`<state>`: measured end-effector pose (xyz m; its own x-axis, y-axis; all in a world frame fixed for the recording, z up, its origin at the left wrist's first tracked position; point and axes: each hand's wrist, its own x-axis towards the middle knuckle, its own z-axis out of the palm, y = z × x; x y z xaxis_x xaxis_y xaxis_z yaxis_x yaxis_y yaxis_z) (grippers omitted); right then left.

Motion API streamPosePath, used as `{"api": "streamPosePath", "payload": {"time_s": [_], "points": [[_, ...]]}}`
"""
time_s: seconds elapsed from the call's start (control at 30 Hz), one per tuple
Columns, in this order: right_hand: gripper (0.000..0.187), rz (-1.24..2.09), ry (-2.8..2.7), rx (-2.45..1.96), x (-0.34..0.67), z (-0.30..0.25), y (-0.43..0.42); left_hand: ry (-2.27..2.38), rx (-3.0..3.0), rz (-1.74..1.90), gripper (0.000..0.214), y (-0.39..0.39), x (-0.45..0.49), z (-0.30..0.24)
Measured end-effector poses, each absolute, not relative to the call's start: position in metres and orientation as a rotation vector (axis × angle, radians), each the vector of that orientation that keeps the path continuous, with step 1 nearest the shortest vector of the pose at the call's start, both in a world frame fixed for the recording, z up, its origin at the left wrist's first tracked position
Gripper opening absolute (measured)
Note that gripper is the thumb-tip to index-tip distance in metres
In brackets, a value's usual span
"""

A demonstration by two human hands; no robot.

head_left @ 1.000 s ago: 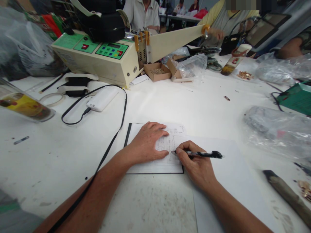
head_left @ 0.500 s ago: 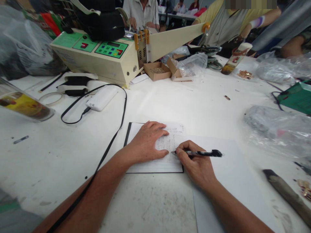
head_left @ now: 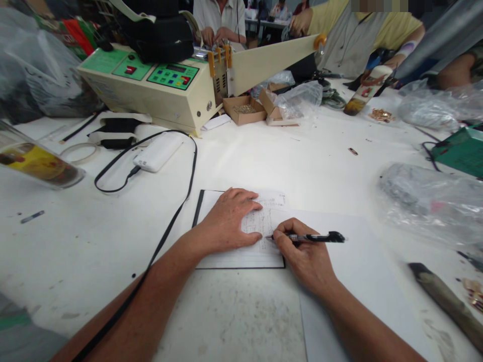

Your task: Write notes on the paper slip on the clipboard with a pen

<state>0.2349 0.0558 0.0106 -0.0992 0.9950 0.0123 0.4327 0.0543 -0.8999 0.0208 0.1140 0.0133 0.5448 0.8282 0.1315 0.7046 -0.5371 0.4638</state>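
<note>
A notebook [head_left: 234,260] with handwriting on its page lies on the white table in front of me. Flat on that page rests my left hand [head_left: 230,221], its fingers spread and holding nothing. My right hand [head_left: 305,254] pinches a black pen [head_left: 317,238], whose tip meets the writing beside my left thumb. Under my right hand and forearm is a large white sheet of paper [head_left: 354,256]. A black cable [head_left: 166,236] runs across my left forearm to a white power bank [head_left: 158,153].
A beige machine [head_left: 151,95] with green panels stands at the back left, beside a cardboard box [head_left: 244,113] of small metal parts. Left is a glass [head_left: 41,166] of liquid; right are plastic bags [head_left: 430,196] and a dark-tipped tool [head_left: 445,301]. Two people sit across the table.
My hands and the pen hold nearly the same place. Across the table, the person in yellow has raised one hand beside the machine's long arm and shifted the other arm.
</note>
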Motion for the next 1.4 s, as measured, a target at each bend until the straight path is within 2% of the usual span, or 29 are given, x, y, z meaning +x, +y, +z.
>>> {"api": "streamPosePath", "payload": {"time_s": [1.4], "points": [[0.020,1.016,-1.539,-1.492,0.2354,0.0070,0.0556,1.268,2.425,0.474,0.057,0.1140,0.0213,0.0145]]}}
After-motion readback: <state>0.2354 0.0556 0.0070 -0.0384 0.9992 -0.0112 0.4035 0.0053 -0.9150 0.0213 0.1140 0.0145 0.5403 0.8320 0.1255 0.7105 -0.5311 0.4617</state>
